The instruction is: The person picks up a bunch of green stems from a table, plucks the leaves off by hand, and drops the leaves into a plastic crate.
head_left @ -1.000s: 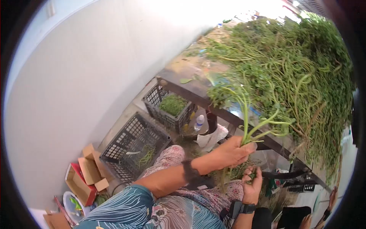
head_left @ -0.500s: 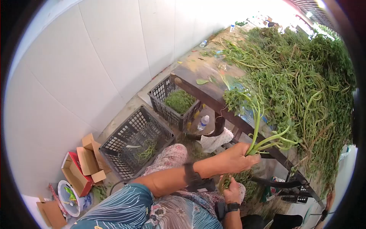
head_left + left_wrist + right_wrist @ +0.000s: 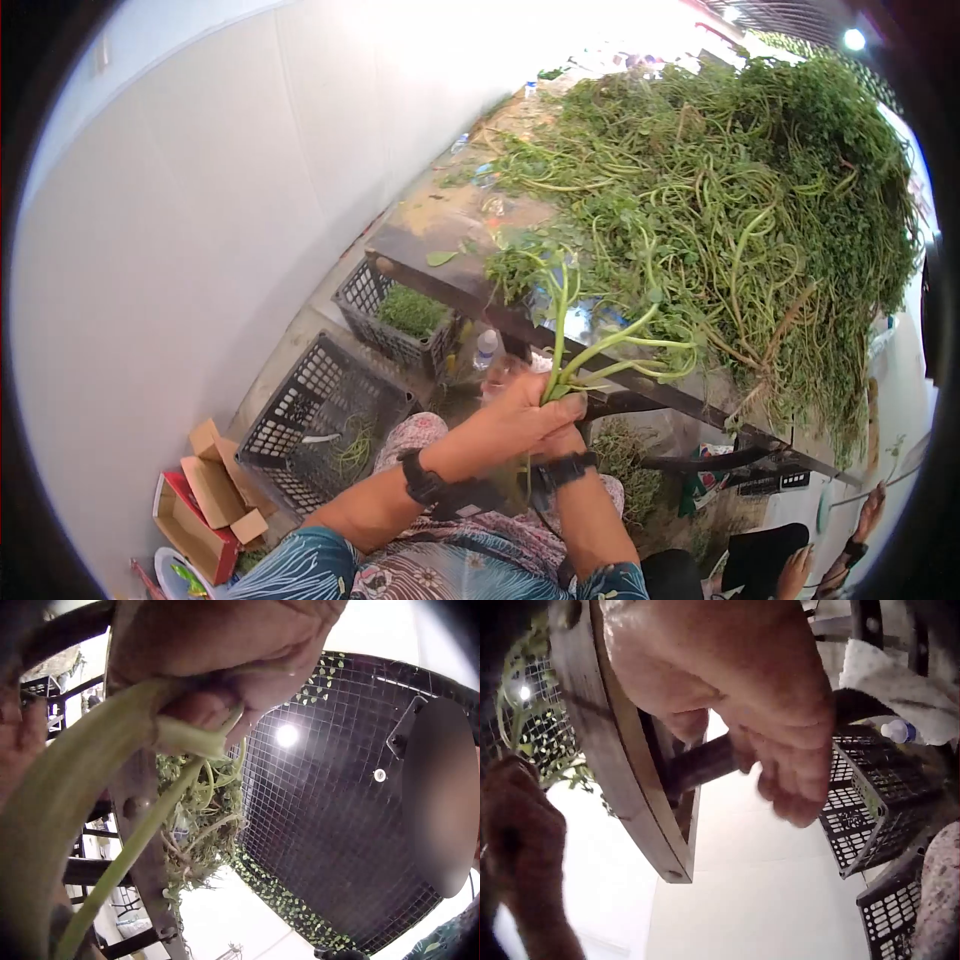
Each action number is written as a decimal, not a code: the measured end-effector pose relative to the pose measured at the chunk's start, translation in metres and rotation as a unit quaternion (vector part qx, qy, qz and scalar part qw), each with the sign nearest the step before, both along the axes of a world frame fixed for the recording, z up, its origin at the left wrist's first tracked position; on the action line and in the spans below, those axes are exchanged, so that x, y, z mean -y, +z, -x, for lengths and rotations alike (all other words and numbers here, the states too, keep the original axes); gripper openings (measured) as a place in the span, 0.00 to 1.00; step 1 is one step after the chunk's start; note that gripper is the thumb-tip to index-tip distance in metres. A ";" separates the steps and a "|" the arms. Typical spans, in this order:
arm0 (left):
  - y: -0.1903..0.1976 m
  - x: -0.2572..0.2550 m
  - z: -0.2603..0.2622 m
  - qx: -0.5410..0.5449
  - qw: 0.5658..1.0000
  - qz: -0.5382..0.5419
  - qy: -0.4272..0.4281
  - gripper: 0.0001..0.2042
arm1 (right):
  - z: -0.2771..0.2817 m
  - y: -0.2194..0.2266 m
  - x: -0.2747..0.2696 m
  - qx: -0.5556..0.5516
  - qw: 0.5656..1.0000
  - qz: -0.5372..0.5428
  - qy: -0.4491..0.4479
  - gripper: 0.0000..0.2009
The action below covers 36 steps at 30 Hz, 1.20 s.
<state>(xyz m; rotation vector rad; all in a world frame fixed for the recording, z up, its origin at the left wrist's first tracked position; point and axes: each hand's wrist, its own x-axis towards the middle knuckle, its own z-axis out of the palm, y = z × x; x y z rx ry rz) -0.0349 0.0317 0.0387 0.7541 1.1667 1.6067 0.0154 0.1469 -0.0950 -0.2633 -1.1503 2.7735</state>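
Fingers [image 3: 570,408] of the left hand [image 3: 525,415] curl tightly round a small bunch of long pale-green leafy stems [image 3: 590,350], pinching them near their cut ends so that the stalks fan upward and outward toward the table edge; the left wrist view shows the same grip from below, with a thick green stalk [image 3: 112,847] running out of the closed fist. Just beneath it, the right hand [image 3: 562,440] is mostly hidden behind the left one in the head view, and in the right wrist view its fingers [image 3: 787,787] hang loosely bent and blurred, with nothing plainly held, so how far they close cannot be told for certain. Both wrists wear black bands. The held bunch sits just in front of the dark wooden table edge [image 3: 470,300], and its leafy tops touch the large heap of tangled green stems and leaves [image 3: 720,200] that covers the tabletop. Below the table, on the floor beside a white wall, stand two dark plastic lattice crates: the nearer one [image 3: 320,415] holds a few loose stems, the farther one [image 3: 395,320] a mound of green trimmings. A clear plastic bottle [image 3: 485,348] stands near the farther crate, and brown cardboard boxes [image 3: 215,490] lie at the lower left.
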 end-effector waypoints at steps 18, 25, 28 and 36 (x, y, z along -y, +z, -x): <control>-0.019 -0.022 -0.050 -0.062 0.996 0.023 -0.057 0.08 | -0.100 0.105 0.010 0.088 0.929 -0.189 -0.304 0.12; -0.014 -0.017 -0.043 0.016 0.993 0.073 -0.087 0.11 | -0.117 0.105 0.009 0.066 0.902 -0.165 -0.393 0.10; -0.013 -0.016 -0.041 0.062 0.990 0.080 -0.098 0.12 | -0.118 0.102 0.008 0.070 0.908 -0.145 -0.388 0.10; -0.014 -0.018 -0.041 -0.014 0.995 0.081 -0.064 0.09 | -0.114 0.104 0.017 0.128 0.852 -0.359 -0.358 0.05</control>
